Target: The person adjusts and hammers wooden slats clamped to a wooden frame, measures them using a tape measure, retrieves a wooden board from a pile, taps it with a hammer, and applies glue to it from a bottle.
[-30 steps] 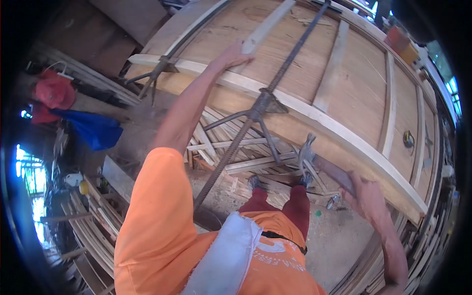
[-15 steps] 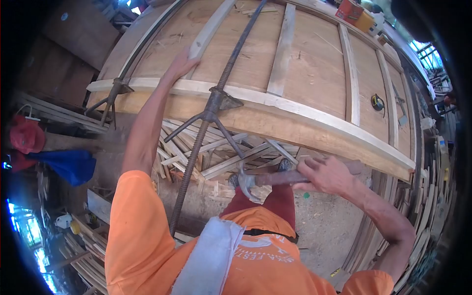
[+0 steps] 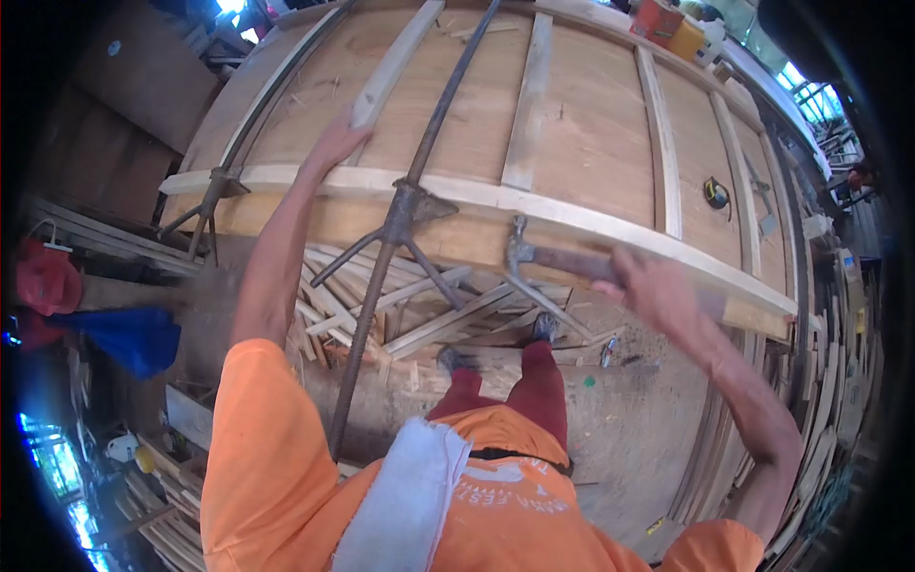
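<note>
In the head view my right hand, somewhat blurred, is wrapped round the handle of a claw hammer. The hammer's head is up at the front edge of a wooden frame panel, close to the pale front rail; whether it touches the wood I cannot tell. My left hand grips the near end of a light wooden slat lying across the plywood, just behind the rail. Between my hands a long threaded bar clamp braces the rail with its forked handle.
A second clamp sits at the left end. A tape measure lies on the panel at right. Wood offcuts are piled beneath the front edge. Red and yellow containers stand at the far right. Stacked boards line the right side.
My right hand has raised the hammer from low before my legs up to the front rail. My left hand stays on the slat. The view has shifted slightly.
</note>
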`<state>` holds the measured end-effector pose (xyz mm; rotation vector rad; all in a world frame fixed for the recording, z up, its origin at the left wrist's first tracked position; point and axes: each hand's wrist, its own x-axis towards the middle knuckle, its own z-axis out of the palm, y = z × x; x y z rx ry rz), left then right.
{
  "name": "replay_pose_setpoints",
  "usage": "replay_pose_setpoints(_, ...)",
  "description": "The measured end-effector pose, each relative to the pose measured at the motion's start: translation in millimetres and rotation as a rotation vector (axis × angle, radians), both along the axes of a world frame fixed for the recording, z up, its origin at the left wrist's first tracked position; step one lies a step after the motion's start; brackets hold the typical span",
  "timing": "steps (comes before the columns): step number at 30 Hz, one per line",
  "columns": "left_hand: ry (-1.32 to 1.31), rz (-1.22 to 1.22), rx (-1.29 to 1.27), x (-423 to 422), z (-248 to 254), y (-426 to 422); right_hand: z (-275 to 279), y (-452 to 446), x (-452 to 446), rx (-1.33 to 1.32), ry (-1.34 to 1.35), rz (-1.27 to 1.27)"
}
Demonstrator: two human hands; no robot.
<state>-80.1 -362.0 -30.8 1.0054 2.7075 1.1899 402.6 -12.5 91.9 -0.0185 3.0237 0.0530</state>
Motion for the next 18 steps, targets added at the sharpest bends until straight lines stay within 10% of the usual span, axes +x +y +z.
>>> replay_pose_setpoints(10,0.001,0.049,-0.042,4,10,2,97,-24,27,-0.958,-0.078,-0.336)
replay_pose_setpoints(18,-0.024,0.052,-0.062,7,20,4,36,39,-100,-0.591,0.134,-0.303)
